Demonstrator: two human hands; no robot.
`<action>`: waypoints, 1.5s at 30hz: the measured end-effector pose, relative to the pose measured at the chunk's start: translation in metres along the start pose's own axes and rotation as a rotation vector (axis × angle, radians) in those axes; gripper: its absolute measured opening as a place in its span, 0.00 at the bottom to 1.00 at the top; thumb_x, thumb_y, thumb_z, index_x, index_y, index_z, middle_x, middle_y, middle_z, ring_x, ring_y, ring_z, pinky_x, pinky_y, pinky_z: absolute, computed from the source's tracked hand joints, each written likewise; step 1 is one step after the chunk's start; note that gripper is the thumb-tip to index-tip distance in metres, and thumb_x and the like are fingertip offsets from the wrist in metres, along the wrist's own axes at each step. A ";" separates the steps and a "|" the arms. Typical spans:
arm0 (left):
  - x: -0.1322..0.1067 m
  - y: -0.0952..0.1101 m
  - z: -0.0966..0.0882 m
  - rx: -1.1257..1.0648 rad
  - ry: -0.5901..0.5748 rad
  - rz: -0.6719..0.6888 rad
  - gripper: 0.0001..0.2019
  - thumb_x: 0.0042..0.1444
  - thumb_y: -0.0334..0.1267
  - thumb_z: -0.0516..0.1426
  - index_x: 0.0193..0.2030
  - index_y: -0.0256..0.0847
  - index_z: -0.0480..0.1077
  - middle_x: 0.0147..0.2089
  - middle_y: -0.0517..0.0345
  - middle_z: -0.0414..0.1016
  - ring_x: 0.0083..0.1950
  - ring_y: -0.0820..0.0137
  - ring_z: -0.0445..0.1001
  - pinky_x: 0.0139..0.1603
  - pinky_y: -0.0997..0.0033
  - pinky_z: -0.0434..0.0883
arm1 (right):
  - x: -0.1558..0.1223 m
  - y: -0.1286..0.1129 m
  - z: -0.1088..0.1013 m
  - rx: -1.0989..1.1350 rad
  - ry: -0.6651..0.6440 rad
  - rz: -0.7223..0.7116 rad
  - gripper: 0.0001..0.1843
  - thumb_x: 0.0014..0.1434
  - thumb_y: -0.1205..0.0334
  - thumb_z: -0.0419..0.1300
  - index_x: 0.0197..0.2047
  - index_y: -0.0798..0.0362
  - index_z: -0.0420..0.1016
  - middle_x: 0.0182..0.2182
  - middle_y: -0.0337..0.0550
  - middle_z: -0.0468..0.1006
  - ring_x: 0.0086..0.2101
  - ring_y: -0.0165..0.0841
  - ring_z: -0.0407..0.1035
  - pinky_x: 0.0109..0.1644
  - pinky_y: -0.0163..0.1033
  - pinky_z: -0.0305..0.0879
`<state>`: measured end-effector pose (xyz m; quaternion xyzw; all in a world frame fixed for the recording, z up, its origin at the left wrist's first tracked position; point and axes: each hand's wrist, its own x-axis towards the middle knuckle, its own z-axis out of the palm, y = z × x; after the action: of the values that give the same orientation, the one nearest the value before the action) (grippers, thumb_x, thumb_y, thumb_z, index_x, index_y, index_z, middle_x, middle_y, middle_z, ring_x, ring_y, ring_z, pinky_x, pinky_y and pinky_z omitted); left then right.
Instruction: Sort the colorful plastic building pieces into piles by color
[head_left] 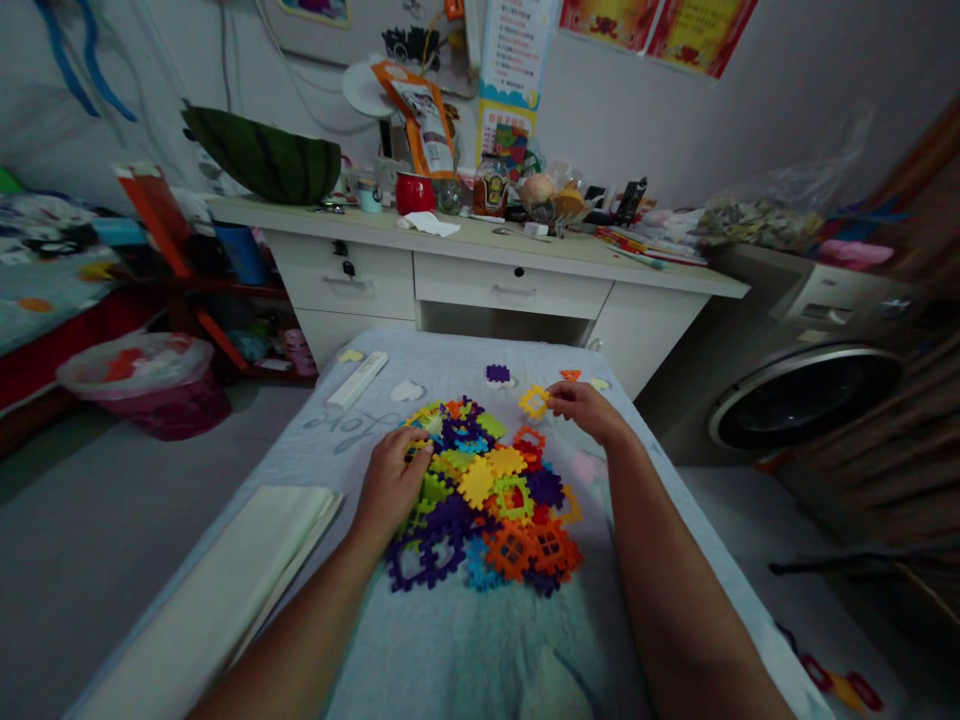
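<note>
My right hand (589, 408) pinches a yellow square-frame building tile (534, 402) with notched edges, just beyond the right side of a pile. That pile of interlocking plastic tiles (478, 484) lies mid-table in purple, orange, green, yellow, blue and red. On its left edge rests my left hand (394, 475), fingers bent over some green and yellow tiles; whether it grips one is hidden. Apart from the heap, a purple square tile (497, 374) and a small orange triangular tile (570, 375) lie toward the far edge.
A folded white sheet (225, 590) and a white power strip (358, 380) lie along the cloth-covered table's left side. Beyond stands a white desk (517, 283) with jars, a red cup (415, 194) and a cut watermelon (266, 155). A washing machine (810, 350) stands right, a pink bin (150, 390) left.
</note>
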<state>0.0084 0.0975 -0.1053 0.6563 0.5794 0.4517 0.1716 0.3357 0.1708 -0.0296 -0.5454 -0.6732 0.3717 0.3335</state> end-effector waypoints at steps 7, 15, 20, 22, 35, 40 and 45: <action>0.001 -0.001 0.000 -0.004 -0.007 0.001 0.15 0.58 0.48 0.52 0.44 0.43 0.73 0.48 0.52 0.75 0.54 0.60 0.71 0.60 0.57 0.65 | -0.012 0.059 -0.057 -0.172 0.401 0.347 0.11 0.48 0.66 0.59 0.37 0.55 0.71 0.22 0.36 0.72 0.23 0.28 0.66 0.24 0.30 0.56; 0.002 0.002 -0.001 -0.010 0.006 -0.005 0.16 0.57 0.50 0.53 0.43 0.43 0.73 0.48 0.52 0.76 0.53 0.60 0.72 0.60 0.58 0.66 | -0.013 0.075 -0.056 -0.546 0.308 0.350 0.13 0.48 0.64 0.65 0.40 0.55 0.76 0.34 0.42 0.77 0.32 0.30 0.71 0.34 0.33 0.64; 0.001 0.003 -0.002 -0.015 0.003 -0.023 0.15 0.57 0.49 0.53 0.43 0.45 0.73 0.48 0.53 0.75 0.54 0.59 0.72 0.60 0.57 0.66 | -0.012 0.069 -0.047 -0.648 0.247 0.346 0.26 0.46 0.58 0.70 0.49 0.55 0.73 0.40 0.46 0.76 0.36 0.32 0.71 0.39 0.35 0.65; 0.001 0.002 -0.001 -0.017 -0.003 -0.028 0.15 0.57 0.49 0.53 0.43 0.44 0.73 0.48 0.53 0.75 0.54 0.59 0.71 0.60 0.56 0.65 | -0.011 0.065 -0.044 -0.674 0.241 0.338 0.25 0.47 0.59 0.69 0.49 0.55 0.73 0.40 0.46 0.76 0.36 0.32 0.71 0.38 0.34 0.64; 0.001 0.000 -0.001 0.001 -0.014 0.004 0.16 0.59 0.49 0.52 0.44 0.43 0.72 0.48 0.52 0.74 0.53 0.59 0.72 0.60 0.57 0.65 | -0.003 0.025 -0.022 -0.581 0.076 0.113 0.10 0.54 0.59 0.63 0.38 0.55 0.76 0.34 0.42 0.77 0.35 0.31 0.69 0.38 0.34 0.62; 0.001 0.001 -0.001 -0.010 -0.019 -0.013 0.16 0.58 0.49 0.52 0.44 0.43 0.73 0.48 0.51 0.75 0.54 0.59 0.71 0.60 0.56 0.65 | 0.000 -0.007 0.013 -0.593 -0.221 0.049 0.04 0.52 0.65 0.63 0.33 0.55 0.77 0.30 0.39 0.77 0.31 0.29 0.68 0.33 0.32 0.58; 0.001 0.005 -0.003 -0.028 -0.014 -0.024 0.16 0.57 0.50 0.53 0.44 0.43 0.73 0.48 0.51 0.75 0.54 0.58 0.71 0.60 0.55 0.65 | -0.002 -0.014 0.031 -0.792 -0.244 0.135 0.04 0.49 0.70 0.61 0.31 0.55 0.76 0.31 0.42 0.79 0.31 0.30 0.68 0.30 0.32 0.55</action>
<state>0.0093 0.0964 -0.0999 0.6501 0.5795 0.4532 0.1904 0.3025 0.1630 -0.0328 -0.6265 -0.7612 0.1671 -0.0091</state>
